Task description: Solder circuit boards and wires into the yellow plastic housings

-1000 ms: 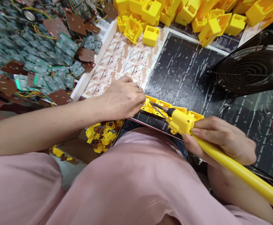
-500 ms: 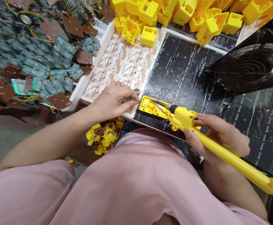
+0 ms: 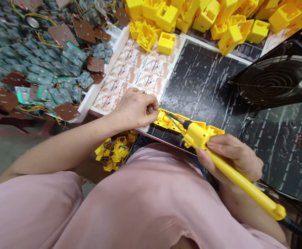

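Observation:
My right hand point(image 3: 235, 154) grips a yellow soldering iron point(image 3: 234, 173) with a black collar and a thin metal feed tube beside its tip. The tip points down over a row of open yellow plastic casings point(image 3: 175, 121) lying near the table's front edge. At the left end of that row, my left hand point(image 3: 137, 107) has its thumb and forefinger pressed together, touching or just above the casing. Whatever is between those fingertips is hidden.
Green circuit boards point(image 3: 70, 57) and brown boards with wires fill a white foam tray point(image 3: 106, 65) at left. Yellow housings point(image 3: 166, 43) are heaped at the back. A black fan point(image 3: 275, 76) stands at right. More yellow parts point(image 3: 116, 150) sit below the table edge.
My left hand has moved right to the end casing, its fingers curling tighter; the small round metal part near it is now hidden. The soldering iron has shifted slightly left and lower at its handle.

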Tool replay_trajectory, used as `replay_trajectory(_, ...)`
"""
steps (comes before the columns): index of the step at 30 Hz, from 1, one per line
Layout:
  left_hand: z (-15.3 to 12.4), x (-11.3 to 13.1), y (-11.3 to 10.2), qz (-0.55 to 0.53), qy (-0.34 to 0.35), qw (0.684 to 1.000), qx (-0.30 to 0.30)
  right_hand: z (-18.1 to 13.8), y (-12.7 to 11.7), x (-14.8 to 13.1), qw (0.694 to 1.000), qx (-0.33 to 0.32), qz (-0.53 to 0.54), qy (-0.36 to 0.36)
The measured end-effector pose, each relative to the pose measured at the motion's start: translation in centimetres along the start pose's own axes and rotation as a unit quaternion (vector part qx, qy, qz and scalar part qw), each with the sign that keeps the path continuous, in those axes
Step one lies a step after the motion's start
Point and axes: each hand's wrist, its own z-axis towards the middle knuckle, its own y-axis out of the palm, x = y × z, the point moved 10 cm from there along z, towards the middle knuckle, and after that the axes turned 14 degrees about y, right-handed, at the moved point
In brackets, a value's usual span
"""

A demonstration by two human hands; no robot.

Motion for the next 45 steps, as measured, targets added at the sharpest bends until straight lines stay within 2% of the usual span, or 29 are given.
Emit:
replay_trajectory(4,0.5,0.3,0.1,0.021,0.007,0.999,-0.029,0.6,0.7,-0.6,1.0,-0.029,-0.009,0.006)
replay_trajectory(9,0.8,0.4,0.2,0.032,0.016,0.999,-0.039,0.8,1.5,-1.9,0.997,-0.054,-0.053,-0.034)
replay_trajectory(13,0.8,0.4,0.4,0.025,0.029,0.998,-0.039,1.0,1.3,-1.9,0.994,-0.079,-0.068,-0.012)
replay_trajectory(18,1.0,0.4,0.4,0.022,0.035,0.998,-0.047,0.5,-1.0,-0.7,0.998,-0.026,-0.041,0.034)
replay_trajectory(21,1.2,0.6,0.5,0.024,0.036,0.998,-0.048,-0.3,-1.1,0.3,0.999,-0.018,-0.018,0.048)
replay_trajectory(24,1.4,0.9,0.5,0.027,0.043,0.998,-0.039,-1.4,-2.0,1.7,0.996,0.052,0.019,0.073)
replay_trajectory(27,1.3,1.4,0.6,0.027,0.056,0.998,-0.027,-2.3,-2.5,3.5,0.987,0.107,0.009,0.12)
replay_trajectory(30,0.9,1.4,0.5,0.031,0.058,0.997,-0.041,-2.4,-2.4,3.8,0.988,0.112,0.007,0.107)
replay_trajectory(33,1.4,-0.2,-1.4,0.058,0.039,0.996,-0.05,-2.0,-2.3,3.5,0.992,0.089,0.013,0.083)
replay_trajectory(35,2.7,-3.2,-4.3,0.14,-0.021,0.989,-0.037,-1.7,-2.3,3.5,0.993,0.075,0.009,0.089)
replay_trajectory(36,3.5,-5.3,-6.1,0.207,-0.071,0.975,-0.029,-1.6,-2.4,3.6,0.993,0.07,0.006,0.096)
replay_trajectory(38,5.2,-9.0,-9.4,0.34,-0.153,0.927,-0.041,-1.5,-2.4,3.7,0.993,0.062,0.003,0.101)
replay_trajectory(40,6.8,-11.5,-11.5,0.393,-0.186,0.899,-0.059,-1.4,-2.3,3.5,0.995,0.053,0.012,0.083)
replay_trajectory(42,8.0,-12.5,-12.3,0.37,-0.161,0.912,-0.069,-1.4,-2.3,3.3,0.997,0.044,0.021,0.066)
replay_trajectory(45,8.4,-11.4,-13.1,0.268,-0.073,0.959,-0.049,-1.5,-2.4,3.4,0.997,0.048,0.009,0.063)
